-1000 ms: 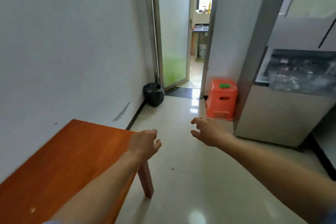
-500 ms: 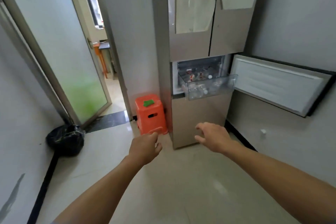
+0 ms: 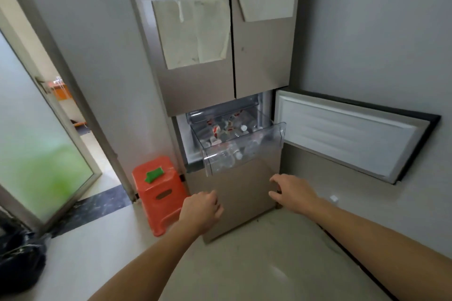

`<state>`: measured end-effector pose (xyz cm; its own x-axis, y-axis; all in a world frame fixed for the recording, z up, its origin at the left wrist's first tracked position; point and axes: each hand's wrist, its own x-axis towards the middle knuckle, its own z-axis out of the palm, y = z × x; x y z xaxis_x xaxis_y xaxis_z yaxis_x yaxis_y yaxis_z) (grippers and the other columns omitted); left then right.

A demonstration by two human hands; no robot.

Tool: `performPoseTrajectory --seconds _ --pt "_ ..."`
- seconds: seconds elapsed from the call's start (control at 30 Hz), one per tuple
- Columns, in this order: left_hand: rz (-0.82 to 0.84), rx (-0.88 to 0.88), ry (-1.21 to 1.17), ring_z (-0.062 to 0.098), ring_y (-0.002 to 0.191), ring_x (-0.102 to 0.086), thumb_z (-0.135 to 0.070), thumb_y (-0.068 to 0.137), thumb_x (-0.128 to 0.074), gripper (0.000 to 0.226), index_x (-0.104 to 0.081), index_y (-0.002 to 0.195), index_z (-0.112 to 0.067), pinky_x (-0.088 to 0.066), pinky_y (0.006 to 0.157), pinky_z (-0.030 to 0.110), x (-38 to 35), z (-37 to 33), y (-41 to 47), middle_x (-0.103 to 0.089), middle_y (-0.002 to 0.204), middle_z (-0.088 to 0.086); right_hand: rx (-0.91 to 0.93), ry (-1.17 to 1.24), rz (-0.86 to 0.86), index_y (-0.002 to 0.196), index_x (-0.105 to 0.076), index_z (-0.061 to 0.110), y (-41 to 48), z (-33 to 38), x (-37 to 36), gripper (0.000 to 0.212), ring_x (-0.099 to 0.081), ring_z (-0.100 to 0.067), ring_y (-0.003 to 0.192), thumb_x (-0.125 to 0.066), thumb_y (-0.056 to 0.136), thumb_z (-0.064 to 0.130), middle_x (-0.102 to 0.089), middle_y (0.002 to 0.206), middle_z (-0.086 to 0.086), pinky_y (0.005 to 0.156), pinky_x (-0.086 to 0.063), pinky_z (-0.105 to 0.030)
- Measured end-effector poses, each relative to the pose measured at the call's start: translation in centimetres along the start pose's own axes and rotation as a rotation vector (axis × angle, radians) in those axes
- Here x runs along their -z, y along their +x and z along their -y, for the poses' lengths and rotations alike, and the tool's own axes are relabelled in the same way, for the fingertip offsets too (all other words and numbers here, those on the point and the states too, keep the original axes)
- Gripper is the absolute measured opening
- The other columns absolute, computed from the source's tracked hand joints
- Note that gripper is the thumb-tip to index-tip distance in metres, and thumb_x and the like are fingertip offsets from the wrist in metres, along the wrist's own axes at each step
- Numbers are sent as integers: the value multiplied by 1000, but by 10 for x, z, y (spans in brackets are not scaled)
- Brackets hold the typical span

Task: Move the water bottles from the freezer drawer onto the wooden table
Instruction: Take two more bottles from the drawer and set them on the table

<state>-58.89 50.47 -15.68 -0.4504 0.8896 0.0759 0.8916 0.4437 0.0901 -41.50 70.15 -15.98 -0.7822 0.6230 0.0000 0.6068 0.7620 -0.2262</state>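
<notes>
Clear plastic now sits mid-view: the transparent pulled-out freezer drawer (image 3: 244,149) of the tall beige steel fridge (image 3: 195,76) has come much closer within the last second, while the orange wooden table has swung out of sight. Small clear water bottles (image 3: 230,160) lie jumbled inside the drawer, apparently many, though blur hides the count. Both hands hold nothing: the left hand (image 3: 201,210) is loosely curled and the right hand (image 3: 291,193) spread wide, both below the drawer front. A fresh pick-up seems about to start.

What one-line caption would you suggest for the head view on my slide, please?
Left hand and right hand, both empty, extend toward the pulled-out freezer drawer full of water bottles, orange stool alongside.
</notes>
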Motion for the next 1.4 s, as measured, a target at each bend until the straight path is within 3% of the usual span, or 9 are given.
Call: performPoseTrajectory --seconds 0.13,0.33,0.53,0.73,0.9,1.03,1.17,1.3,1.4 --pt "-16 43 -53 26 79 -63 -40 90 -44 24 -52 87 -17 -50 68 34 -5 0 70 -64 87 3 -2 18 -54 131 -51 25 76 -35 20 45 -60 -18 100 -54 92 46 -61 119 2 81 -50 -33" --pt "14 55 -47 24 78 -61 -38 90 -45 22 -52 87 -17 -42 62 31 -21 9 157 -64 87 2 -37 34 -18 130 -52 26 167 -68 16 44 -61 -18 102 -56 91 47 -64 116 3 81 -51 -33" --pt "-40 73 -86 23 84 -61 -40 90 -48 24 -55 94 -18 -44 67 32 -39 37 261 -65 94 3 -42 52 19 125 -55 24 268 -91 6 41 -61 -23 101 -57 89 45 -65 111 -2 83 -50 -35" --pt "-26 109 -113 20 84 -60 -40 92 -45 24 -56 96 -19 -47 69 32 -61 67 343 -63 96 3 -48 71 46 121 -58 25 370 -100 3 39 -63 -22 92 -59 87 44 -67 104 -3 72 -47 -30" --pt "63 125 -164 19 85 -63 -40 95 -42 26 -57 97 -19 -47 70 30 -89 79 369 -66 95 3 -105 200 169 103 -63 18 437 -106 -25 31 -60 -20 83 -59 88 44 -65 95 -5 74 -48 -30" --pt "84 206 -183 22 87 -64 -46 94 -40 30 -57 97 -21 -49 83 39 -98 86 378 -66 96 2 -146 223 272 94 -66 9 496 -102 -54 44 -63 -27 87 -53 91 51 -67 94 -10 76 -52 -35" --pt "98 393 -214 25 87 -64 -45 95 -43 30 -59 93 -19 -50 72 36 -103 94 368 -66 95 4 -209 244 396 78 -57 14 534 -84 -67 49 -57 -22 68 -41 94 58 -58 72 -5 68 -46 -31" --pt "76 492 -205 25 82 -65 -45 93 -44 29 -60 87 -20 -50 69 34 -105 99 361 -69 88 3 -130 213 458 92 -63 14 551 -86 -86 53 -60 -21 71 -39 92 61 -63 80 -6 67 -50 -32" --pt "87 536 -177 23 79 -65 -49 91 -39 34 -60 88 -22 -53 72 35 -109 96 365 -69 85 1 -96 273 513 86 -61 14 546 -91 -84 46 -64 -23 72 -47 91 58 -66 82 -8 63 -51 -30"
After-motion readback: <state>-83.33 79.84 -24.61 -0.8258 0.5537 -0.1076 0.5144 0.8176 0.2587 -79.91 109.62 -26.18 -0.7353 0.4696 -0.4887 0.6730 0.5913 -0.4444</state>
